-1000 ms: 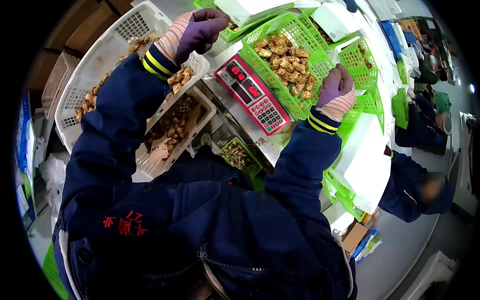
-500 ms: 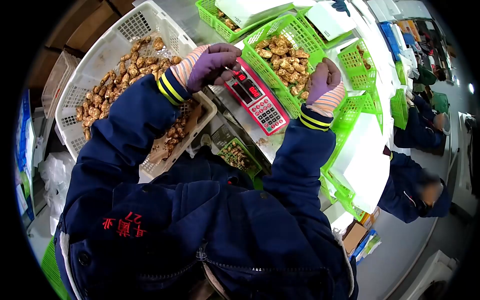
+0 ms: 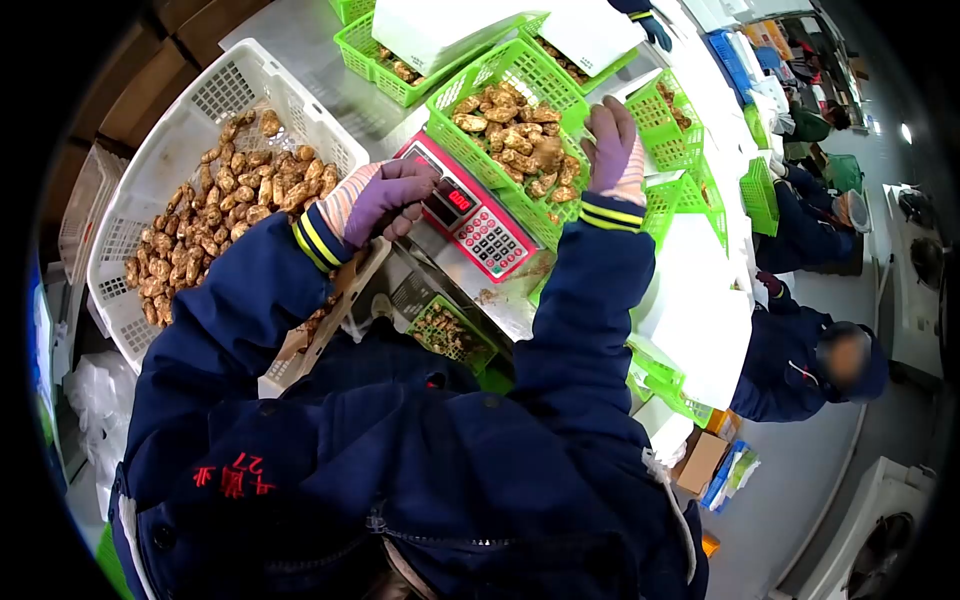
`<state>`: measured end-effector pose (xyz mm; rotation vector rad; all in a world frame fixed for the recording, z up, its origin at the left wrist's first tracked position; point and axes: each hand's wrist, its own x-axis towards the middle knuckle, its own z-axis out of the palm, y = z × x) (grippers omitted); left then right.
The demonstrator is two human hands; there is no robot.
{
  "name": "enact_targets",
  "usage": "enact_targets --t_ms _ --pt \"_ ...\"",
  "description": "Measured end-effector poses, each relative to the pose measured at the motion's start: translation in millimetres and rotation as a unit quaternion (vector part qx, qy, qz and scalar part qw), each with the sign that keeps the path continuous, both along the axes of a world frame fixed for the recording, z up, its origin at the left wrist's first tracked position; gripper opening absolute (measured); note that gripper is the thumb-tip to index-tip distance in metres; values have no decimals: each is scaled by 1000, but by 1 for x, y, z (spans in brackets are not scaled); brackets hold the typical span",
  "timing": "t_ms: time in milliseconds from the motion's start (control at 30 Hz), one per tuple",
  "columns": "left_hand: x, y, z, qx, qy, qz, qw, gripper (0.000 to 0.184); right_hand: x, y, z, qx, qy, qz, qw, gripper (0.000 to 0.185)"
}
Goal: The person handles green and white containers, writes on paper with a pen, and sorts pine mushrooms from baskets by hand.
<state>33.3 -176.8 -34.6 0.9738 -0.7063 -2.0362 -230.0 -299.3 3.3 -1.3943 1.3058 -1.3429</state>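
My left hand (image 3: 390,202), in a purple glove, hovers at the left edge of a red-framed digital scale (image 3: 488,232), fingers bent and apart, holding nothing visible. The scale's red display reads 0.00. A green plastic basket (image 3: 465,165) on the scale holds knobbly brown-and-cream mushrooms (image 3: 515,130); one among them is blurred. My right hand (image 3: 612,145), also gloved, is raised by the basket's right rim, its fingers apart from the thumb. Whether it touches the rim cannot be made out. Left of my left hand, a large white crate (image 3: 125,220) contains many loose mushrooms (image 3: 235,195).
More green baskets (image 3: 400,85) with mushrooms and white lids (image 3: 440,35) surround the scale. Below the bench edge is another green basket (image 3: 470,350) of small pieces. Co-workers (image 3: 810,370) in dark jackets stand at the right; a gloved hand (image 3: 655,32) reaches in at the top.
The whole view has shifted, so the scale, basket and crate appear further left. My right hand sits higher beside the basket. A blurred mushroom shows over the basket's contents.
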Motion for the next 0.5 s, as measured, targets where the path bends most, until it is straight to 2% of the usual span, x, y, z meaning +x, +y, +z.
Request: enact_targets --t_ms 33,100,133,167,200,233,300,333,367,400,433,500 --pt "0 0 -2 -4 2 4 1000 15 -3 -5 0 40 14 4 999 44" --pt "1 1 -5 -2 5 12 1000 15 -23 -29 -26 74 164 10 984 38" --pt "3 2 -4 5 6 13 1000 14 -27 -35 -27 121 321 17 939 37" --pt "4 2 -4 11 7 15 1000 13 -31 -40 -29 165 468 23 868 36" --pt "6 3 -5 14 4 17 1000 12 -35 -43 -31 259 525 37 810 39" --pt "6 3 -6 14 6 18 1000 12 -34 -40 -36 257 592 42 763 43" --pt "8 5 -7 25 3 21 999 12 -31 -32 -52 272 587 57 760 47" --pt "8 5 -10 16 16 25 999 13 -22 -34 -61 303 610 61 729 50" --pt "8 6 -11 17 16 26 999 13 -19 -30 -68 246 628 67 735 51" --pt "7 6 -12 19 19 26 999 12 -20 -32 -69 268 636 63 721 50" --pt "7 6 -12 20 22 26 999 12 -22 -37 -68 289 643 59 707 50" --pt "9 5 -10 22 2 25 999 12 -19 -22 -29 268 659 49 701 47"
